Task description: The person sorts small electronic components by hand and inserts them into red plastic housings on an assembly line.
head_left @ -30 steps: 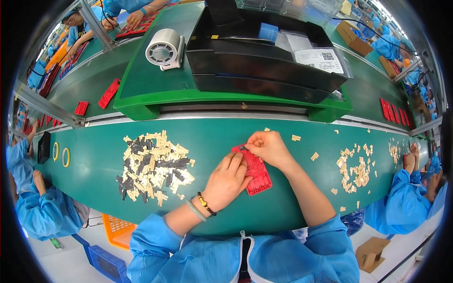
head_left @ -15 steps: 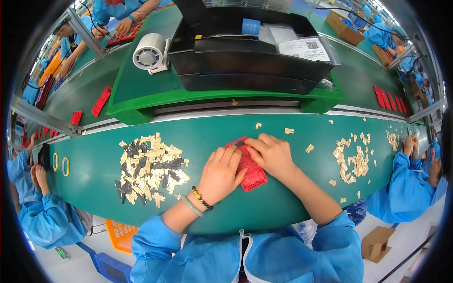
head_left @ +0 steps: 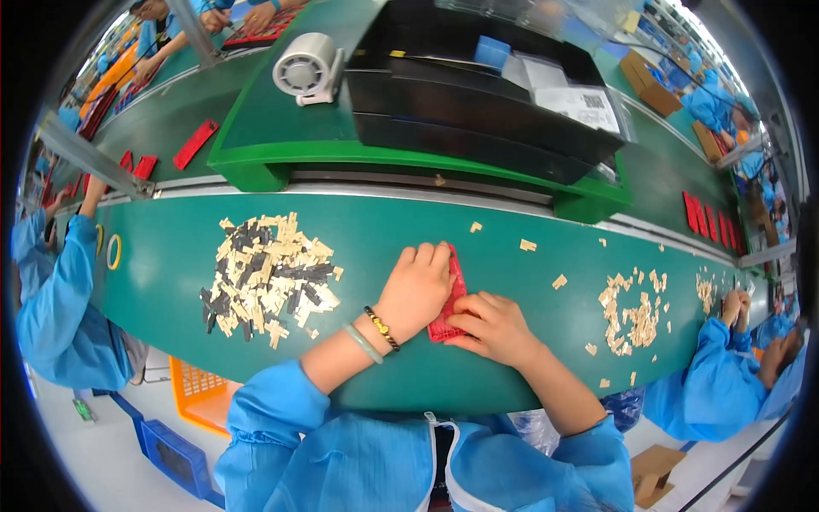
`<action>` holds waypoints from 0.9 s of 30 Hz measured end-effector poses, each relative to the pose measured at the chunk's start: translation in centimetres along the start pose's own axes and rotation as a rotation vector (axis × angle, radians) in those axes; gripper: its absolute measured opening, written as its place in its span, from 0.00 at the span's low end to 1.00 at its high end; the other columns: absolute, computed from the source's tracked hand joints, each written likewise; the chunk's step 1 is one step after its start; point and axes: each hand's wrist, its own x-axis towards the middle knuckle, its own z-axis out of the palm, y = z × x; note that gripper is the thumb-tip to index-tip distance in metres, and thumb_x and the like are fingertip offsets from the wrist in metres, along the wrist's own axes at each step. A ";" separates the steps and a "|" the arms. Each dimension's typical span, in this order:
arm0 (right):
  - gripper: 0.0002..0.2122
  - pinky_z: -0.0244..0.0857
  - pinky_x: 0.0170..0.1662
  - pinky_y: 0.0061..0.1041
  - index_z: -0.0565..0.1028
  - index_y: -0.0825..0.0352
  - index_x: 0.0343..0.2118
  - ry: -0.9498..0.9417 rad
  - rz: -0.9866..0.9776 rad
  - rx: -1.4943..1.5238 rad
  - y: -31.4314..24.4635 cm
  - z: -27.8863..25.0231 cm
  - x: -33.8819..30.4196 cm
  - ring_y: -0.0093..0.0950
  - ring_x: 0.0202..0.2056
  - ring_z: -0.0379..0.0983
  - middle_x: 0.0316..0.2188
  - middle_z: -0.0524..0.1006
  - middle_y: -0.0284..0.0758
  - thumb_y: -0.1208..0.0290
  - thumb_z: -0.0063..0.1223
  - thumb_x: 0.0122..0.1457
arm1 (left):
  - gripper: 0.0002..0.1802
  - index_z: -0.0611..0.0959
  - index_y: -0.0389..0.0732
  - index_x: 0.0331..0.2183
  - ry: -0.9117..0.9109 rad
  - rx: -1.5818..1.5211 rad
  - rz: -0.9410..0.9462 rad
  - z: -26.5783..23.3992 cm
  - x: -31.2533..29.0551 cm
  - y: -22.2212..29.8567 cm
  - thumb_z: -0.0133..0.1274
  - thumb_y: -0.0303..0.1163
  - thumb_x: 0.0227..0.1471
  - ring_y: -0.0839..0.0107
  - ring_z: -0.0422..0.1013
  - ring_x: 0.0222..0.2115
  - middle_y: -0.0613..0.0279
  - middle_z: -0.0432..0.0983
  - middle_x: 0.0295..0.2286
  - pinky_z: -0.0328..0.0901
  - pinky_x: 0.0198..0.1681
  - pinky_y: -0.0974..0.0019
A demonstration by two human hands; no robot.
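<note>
A flat red plastic tray-like part (head_left: 458, 292) is tilted up on one long side in front of me on the green table. My left hand (head_left: 415, 288) grips its left face and upper end, with the fingers bent over the top edge. Lower down, my right hand (head_left: 496, 328) holds its right side between thumb and fingers. Both hands hide much of the part. Left of my hands lies a heap of small cream and black pieces (head_left: 271, 273). On the right are scattered cream pieces (head_left: 633, 324), with a few single ones nearer the part.
A green raised shelf (head_left: 341, 155) with a black box (head_left: 478, 111) and a white fan (head_left: 305, 68) stands beyond the table. Red parts (head_left: 196, 144) lie on the conveyor behind. Two tape rolls (head_left: 114, 252) are far left. Co-workers sit on both sides; an orange basket (head_left: 200, 392) is below.
The red part has gone from lying flat to tilted on its side. My right hand has moved down from its top end to its lower end. The view has shifted slightly.
</note>
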 end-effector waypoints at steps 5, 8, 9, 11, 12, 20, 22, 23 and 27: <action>0.13 0.66 0.25 0.23 0.77 0.61 0.28 0.198 -0.212 -0.136 -0.4 -0.8 0.1 0.22 0.23 0.72 0.29 0.74 0.28 0.65 0.68 0.40 | 0.29 0.71 0.31 0.49 -0.066 -0.339 -0.083 -4.5 -1.1 -3.3 0.54 0.39 0.49 0.55 0.64 0.45 0.50 0.66 0.46 0.61 0.47 0.58; 0.13 0.65 0.24 0.23 0.76 0.61 0.30 0.290 -0.082 -0.408 2.0 -2.6 -0.4 0.23 0.23 0.72 0.29 0.74 0.30 0.66 0.67 0.42 | 0.32 0.70 0.35 0.51 0.043 -0.279 -0.263 -7.6 -3.4 -6.7 0.60 0.31 0.43 0.49 0.62 0.50 0.47 0.65 0.48 0.58 0.53 0.52; 0.12 0.65 0.23 0.24 0.76 0.61 0.31 0.322 -0.018 -0.484 4.1 -2.8 0.4 0.23 0.23 0.72 0.29 0.74 0.31 0.67 0.66 0.43 | 0.30 0.71 0.37 0.50 0.101 -0.232 -0.296 -7.8 -4.6 -8.0 0.60 0.29 0.43 0.48 0.62 0.50 0.47 0.65 0.48 0.58 0.53 0.53; 0.10 0.66 0.28 0.29 0.75 0.61 0.32 0.347 0.260 -0.477 7.9 -3.7 3.8 0.28 0.27 0.73 0.31 0.74 0.35 0.69 0.60 0.46 | 0.30 0.71 0.37 0.50 0.106 -0.151 -0.445 -7.6 -6.6 -10.2 0.59 0.28 0.43 0.47 0.61 0.51 0.46 0.65 0.50 0.57 0.53 0.52; 0.10 0.65 0.31 0.33 0.75 0.61 0.33 0.306 0.332 -0.702 10.9 -3.5 3.9 0.32 0.30 0.72 0.32 0.74 0.36 0.69 0.58 0.45 | 0.35 0.68 0.38 0.54 0.069 -0.109 -0.448 -6.8 -6.9 -10.8 0.59 0.28 0.42 0.46 0.59 0.54 0.45 0.62 0.53 0.55 0.56 0.51; 0.31 0.36 0.65 0.48 0.62 0.61 0.60 0.056 0.354 -0.414 6.9 2.2 4.4 0.41 0.64 0.48 0.63 0.56 0.39 0.46 0.45 0.57 | 0.05 0.76 0.32 0.29 0.154 -0.347 -0.506 -4.5 -8.0 -12.7 0.52 0.15 0.45 0.55 0.69 0.41 0.51 0.72 0.40 0.65 0.44 0.62; 0.32 0.35 0.65 0.48 0.61 0.62 0.60 0.087 0.449 -0.456 8.4 0.9 2.3 0.40 0.64 0.48 0.63 0.56 0.39 0.45 0.43 0.58 | 0.05 0.75 0.32 0.31 0.162 -0.399 -0.521 -4.0 -8.5 -13.2 0.52 0.17 0.47 0.55 0.68 0.42 0.51 0.72 0.40 0.63 0.46 0.61; 0.32 0.36 0.65 0.47 0.60 0.63 0.60 0.079 0.475 -0.463 8.7 -0.1 0.4 0.40 0.65 0.47 0.63 0.55 0.39 0.45 0.43 0.58 | 0.07 0.76 0.33 0.32 0.181 -0.447 -0.550 -3.7 -8.9 -13.3 0.52 0.18 0.47 0.54 0.67 0.43 0.51 0.71 0.41 0.62 0.47 0.61; 0.32 0.37 0.64 0.47 0.62 0.67 0.58 0.040 0.653 -0.639 9.5 -4.9 -7.7 0.40 0.63 0.51 0.61 0.59 0.41 0.47 0.44 0.58 | 0.12 0.73 0.33 0.35 0.204 -0.195 -0.526 -4.1 -9.8 -12.1 0.53 0.17 0.44 0.52 0.62 0.46 0.50 0.68 0.43 0.57 0.52 0.57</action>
